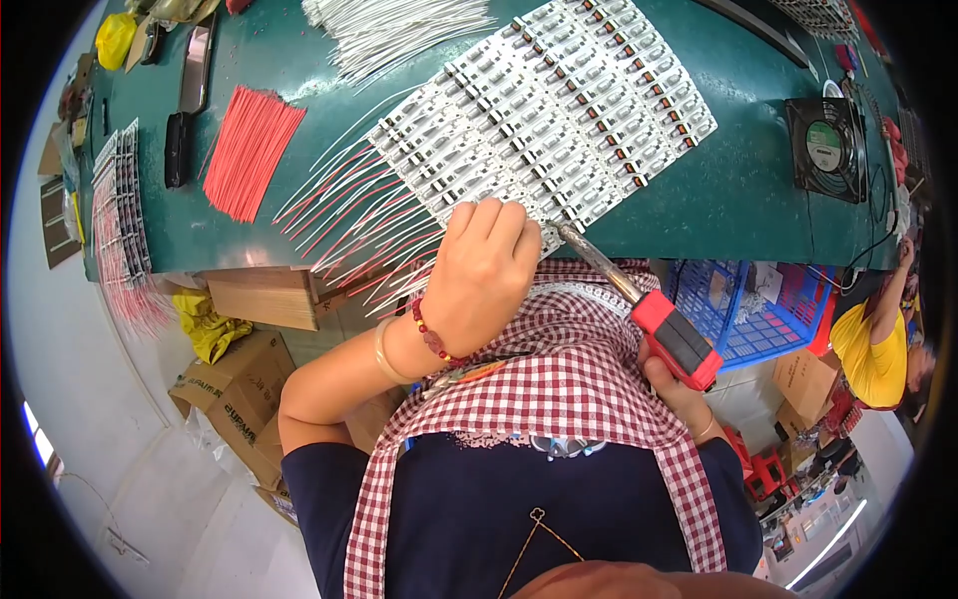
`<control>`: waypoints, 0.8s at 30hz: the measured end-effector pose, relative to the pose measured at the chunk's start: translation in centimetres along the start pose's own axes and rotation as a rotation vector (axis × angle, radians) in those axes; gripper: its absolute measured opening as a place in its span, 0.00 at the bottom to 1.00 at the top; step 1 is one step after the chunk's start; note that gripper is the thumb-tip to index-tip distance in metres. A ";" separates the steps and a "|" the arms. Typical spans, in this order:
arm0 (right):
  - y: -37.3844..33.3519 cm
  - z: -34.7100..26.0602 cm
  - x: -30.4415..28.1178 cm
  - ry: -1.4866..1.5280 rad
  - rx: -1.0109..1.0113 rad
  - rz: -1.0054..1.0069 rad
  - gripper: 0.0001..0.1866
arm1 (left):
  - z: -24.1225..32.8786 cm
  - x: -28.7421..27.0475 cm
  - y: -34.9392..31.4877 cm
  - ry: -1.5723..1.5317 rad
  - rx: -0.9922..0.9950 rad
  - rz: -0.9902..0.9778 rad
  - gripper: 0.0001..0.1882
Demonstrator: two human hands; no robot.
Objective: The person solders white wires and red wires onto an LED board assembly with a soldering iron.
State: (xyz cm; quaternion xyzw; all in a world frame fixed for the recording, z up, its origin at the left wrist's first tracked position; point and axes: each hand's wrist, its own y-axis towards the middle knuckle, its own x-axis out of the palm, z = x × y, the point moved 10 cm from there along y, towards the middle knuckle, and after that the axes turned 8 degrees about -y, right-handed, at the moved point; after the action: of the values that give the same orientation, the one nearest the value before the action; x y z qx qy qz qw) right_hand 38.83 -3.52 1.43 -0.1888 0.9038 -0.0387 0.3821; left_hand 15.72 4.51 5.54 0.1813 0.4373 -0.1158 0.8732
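A panel of white circuit boards (559, 110) with rows of small dark parts lies slanted on the green table. Red and white wires (344, 205) fan out from its left edge toward me. My left hand (487, 262), wearing bracelets, rests at the panel's near edge with its fingers curled down. Its fingertips are hidden, so what it pinches does not show. In my right hand (675, 387) is a soldering iron (683, 341) with a red and black handle. The iron's metal barrel points up and left, its tip end at the panel's near edge beside my left fingers.
Bundles of red wires (251, 152) and white wires (394, 35) lie on the green table (733, 215). A black fan (826, 150) stands at right, above a blue basket (763, 319). Another wired panel (122, 205) hangs over the left edge. Cardboard boxes (235, 384) sit below. A person in yellow (870, 339) is at far right.
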 end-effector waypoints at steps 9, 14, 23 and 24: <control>0.3 -0.5 -0.8 0.230 0.010 -0.013 0.09 | -0.1 0.1 0.0 0.017 -0.017 -0.009 0.10; 0.3 -0.5 -0.6 0.260 0.023 -0.030 0.14 | -0.4 0.1 -0.1 0.029 -0.041 -0.018 0.10; -0.1 0.4 -0.3 0.295 0.023 -0.076 0.16 | 0.5 -0.5 -0.8 0.018 0.028 0.099 0.12; -0.1 0.3 -0.1 0.296 0.022 -0.075 0.16 | 0.4 -0.1 -0.9 0.008 0.022 0.087 0.12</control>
State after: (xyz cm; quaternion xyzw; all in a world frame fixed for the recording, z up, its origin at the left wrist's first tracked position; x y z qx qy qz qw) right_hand 39.15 -3.54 1.31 -0.2103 0.9421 -0.0904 0.2451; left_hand 15.70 3.54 5.66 0.2102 0.4313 -0.0817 0.8736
